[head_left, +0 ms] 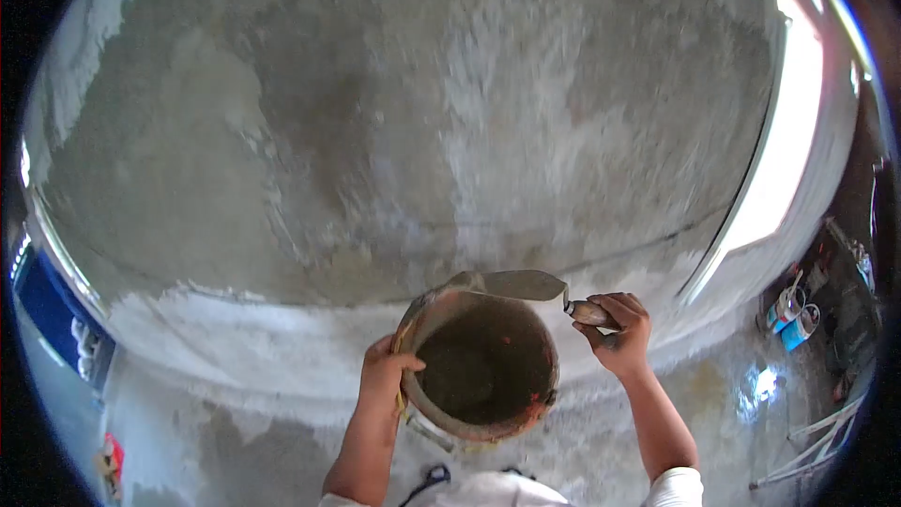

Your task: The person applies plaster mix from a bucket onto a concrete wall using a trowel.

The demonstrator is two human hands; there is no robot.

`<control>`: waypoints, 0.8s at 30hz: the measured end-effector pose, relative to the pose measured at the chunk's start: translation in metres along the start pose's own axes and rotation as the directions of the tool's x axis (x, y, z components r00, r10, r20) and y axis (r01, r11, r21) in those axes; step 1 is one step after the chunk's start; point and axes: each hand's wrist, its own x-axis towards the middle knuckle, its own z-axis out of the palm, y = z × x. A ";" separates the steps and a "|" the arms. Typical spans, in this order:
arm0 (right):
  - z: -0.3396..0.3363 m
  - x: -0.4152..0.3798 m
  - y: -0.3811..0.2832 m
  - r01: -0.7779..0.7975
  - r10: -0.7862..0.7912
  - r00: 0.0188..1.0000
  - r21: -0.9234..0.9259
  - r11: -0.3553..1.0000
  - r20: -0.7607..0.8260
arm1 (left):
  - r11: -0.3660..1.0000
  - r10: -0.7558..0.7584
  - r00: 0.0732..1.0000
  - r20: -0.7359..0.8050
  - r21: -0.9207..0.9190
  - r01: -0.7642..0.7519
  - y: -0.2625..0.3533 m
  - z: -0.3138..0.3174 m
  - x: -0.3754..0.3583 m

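My left hand [383,377] grips the left side of a round bucket [547,392], its thumb over the rim and the fingers hidden behind the outer wall. Dark, wet-looking mortar [469,376] lies inside the bucket. In my right hand [619,333] is the wooden handle of a trowel [521,284], fingers wrapped round it. The trowel's blade points left and overlaps the bucket's far rim in this view. Beyond both stands a grey wall [375,131] with darker damp patches over much of its surface.
A bright window opening [770,150] is at the right of the wall. Blue-and-white buckets [798,324] stand on the wet floor at right, near a white metal frame [817,446]. A red item [113,458] lies at lower left, below a blue panel [52,296].
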 end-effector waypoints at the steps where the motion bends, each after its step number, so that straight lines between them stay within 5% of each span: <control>1: -0.003 0.022 -0.004 0.040 -0.041 0.999 0.029 0.999 0.014 | 0.998 0.019 1.000 -0.009 -0.053 -0.019 0.004 -0.003 0.005; 2: -0.004 0.046 -0.009 0.064 -0.064 0.998 0.014 0.998 -0.018 | 0.997 0.047 0.999 0.021 -0.060 -0.046 0.011 -0.005 0.009; 4: -0.004 0.090 -0.024 -0.127 0.128 0.992 0.137 0.982 0.004 | 0.990 0.084 0.996 -0.002 -0.116 -0.083 0.020 -0.013 0.011; 6: -0.003 0.147 -0.055 -0.087 0.105 0.991 0.199 0.976 -0.083 | 0.989 0.105 0.995 -0.001 -0.101 -0.104 0.025 -0.022 0.011; 9: -0.010 0.239 -0.082 -0.142 0.155 0.981 0.110 0.984 -0.116 | 0.981 0.142 0.990 -0.022 -0.130 -0.144 0.035 -0.030 0.002; 11: -0.015 0.296 -0.097 -0.158 0.180 0.972 0.146 0.977 -0.150 | 0.986 0.159 0.975 -0.153 0.071 -0.150 0.038 -0.043 0.000; 13: -0.013 0.343 -0.104 -0.154 0.182 0.967 0.160 0.975 -0.180 | 0.985 0.169 0.974 -0.150 0.047 -0.164 0.034 -0.060 0.003; 15: -0.004 0.380 -0.112 -0.204 0.293 0.942 0.415 0.887 -0.163 | 0.985 0.170 0.974 -0.152 0.009 -0.171 0.027 -0.076 0.006; 20: 0.025 0.400 -0.095 -0.257 0.321 0.942 0.403 0.878 -0.100 | 0.999 0.040 0.952 -0.305 0.005 -0.040 0.015 -0.108 0.009; 24: 0.059 0.339 -0.054 -0.377 0.414 0.910 0.473 0.796 0.027 | 0.995 0.096 0.943 -0.318 0.058 -0.082 -0.011 -0.150 0.018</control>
